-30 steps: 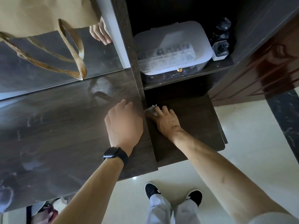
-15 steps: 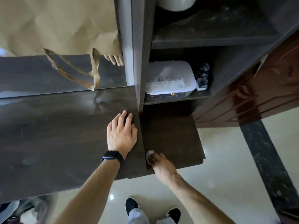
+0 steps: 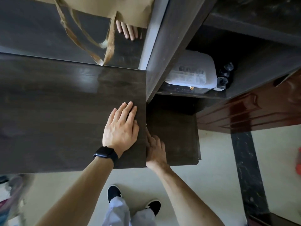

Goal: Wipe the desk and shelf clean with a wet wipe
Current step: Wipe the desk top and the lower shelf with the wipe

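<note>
Dark-wood desk (image 3: 57, 103): left hand (image 3: 121, 128) flat; right hand (image 3: 155, 149) on shelf (image 3: 175, 136).

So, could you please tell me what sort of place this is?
Probably a room in a home, perhaps a study: a dark wood-grain desk joins a dark shelf unit holding a white plastic lidded box, beside a glossy reddish-brown wooden door.

Brown paper bag (image 3: 101, 7), white plastic box (image 3: 192, 69)
</note>
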Action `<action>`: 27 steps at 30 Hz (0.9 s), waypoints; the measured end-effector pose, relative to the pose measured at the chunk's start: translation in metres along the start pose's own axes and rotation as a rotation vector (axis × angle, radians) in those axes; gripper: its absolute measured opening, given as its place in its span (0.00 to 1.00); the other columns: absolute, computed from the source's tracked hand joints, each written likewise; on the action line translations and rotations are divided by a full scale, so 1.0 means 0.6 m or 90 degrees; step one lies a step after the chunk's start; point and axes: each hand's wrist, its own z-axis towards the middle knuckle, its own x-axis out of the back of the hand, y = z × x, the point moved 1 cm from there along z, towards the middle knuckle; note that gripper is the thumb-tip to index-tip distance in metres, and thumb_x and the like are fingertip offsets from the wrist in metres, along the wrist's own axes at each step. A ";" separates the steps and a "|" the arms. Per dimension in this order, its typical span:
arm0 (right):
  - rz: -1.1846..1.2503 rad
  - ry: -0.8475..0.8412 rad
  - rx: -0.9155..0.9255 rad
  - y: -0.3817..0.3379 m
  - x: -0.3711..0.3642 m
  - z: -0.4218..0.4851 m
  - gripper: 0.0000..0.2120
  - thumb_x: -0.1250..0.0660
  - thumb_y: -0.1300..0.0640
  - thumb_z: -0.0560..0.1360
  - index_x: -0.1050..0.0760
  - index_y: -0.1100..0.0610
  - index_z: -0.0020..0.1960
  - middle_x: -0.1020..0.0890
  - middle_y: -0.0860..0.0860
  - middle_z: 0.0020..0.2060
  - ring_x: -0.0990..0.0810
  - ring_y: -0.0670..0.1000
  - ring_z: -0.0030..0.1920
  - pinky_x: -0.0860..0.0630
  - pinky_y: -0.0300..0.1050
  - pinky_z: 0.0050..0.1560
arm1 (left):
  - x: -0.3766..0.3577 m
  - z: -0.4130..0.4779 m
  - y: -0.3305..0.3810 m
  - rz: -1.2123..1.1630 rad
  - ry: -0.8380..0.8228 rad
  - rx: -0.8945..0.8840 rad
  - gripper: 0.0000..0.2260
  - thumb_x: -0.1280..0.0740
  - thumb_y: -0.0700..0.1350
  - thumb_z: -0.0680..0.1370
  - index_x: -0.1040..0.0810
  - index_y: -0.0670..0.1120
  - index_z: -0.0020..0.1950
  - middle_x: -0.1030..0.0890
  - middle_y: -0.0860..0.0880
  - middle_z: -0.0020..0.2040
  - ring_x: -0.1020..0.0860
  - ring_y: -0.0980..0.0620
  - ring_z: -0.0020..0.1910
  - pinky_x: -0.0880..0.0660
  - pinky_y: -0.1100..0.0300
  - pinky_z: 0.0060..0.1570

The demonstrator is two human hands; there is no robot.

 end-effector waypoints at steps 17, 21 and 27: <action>0.112 0.123 -0.149 0.031 0.012 -0.066 0.30 0.31 0.60 0.71 0.31 0.49 0.71 0.26 0.53 0.63 0.26 0.55 0.54 0.24 0.47 0.50 | 0.014 0.010 0.013 0.018 0.000 0.024 0.22 0.42 0.48 0.79 0.27 0.43 0.72 0.29 0.43 0.74 0.33 0.43 0.74 0.38 0.46 0.74; -0.045 0.052 0.004 -0.014 -0.012 -0.037 0.34 0.32 0.50 0.70 0.36 0.52 0.75 0.35 0.50 0.75 0.25 0.57 0.50 0.25 0.50 0.45 | 0.011 0.006 0.012 0.011 0.016 0.016 0.22 0.41 0.48 0.79 0.27 0.43 0.72 0.29 0.44 0.74 0.34 0.44 0.75 0.39 0.46 0.75; 0.170 0.104 -0.515 0.152 0.008 -0.124 0.26 0.41 0.61 0.79 0.45 0.52 0.74 0.39 0.54 0.71 0.28 0.62 0.59 0.26 0.54 0.59 | 0.014 0.005 0.011 0.015 0.000 0.012 0.22 0.42 0.48 0.80 0.27 0.43 0.72 0.30 0.44 0.75 0.35 0.44 0.75 0.40 0.46 0.75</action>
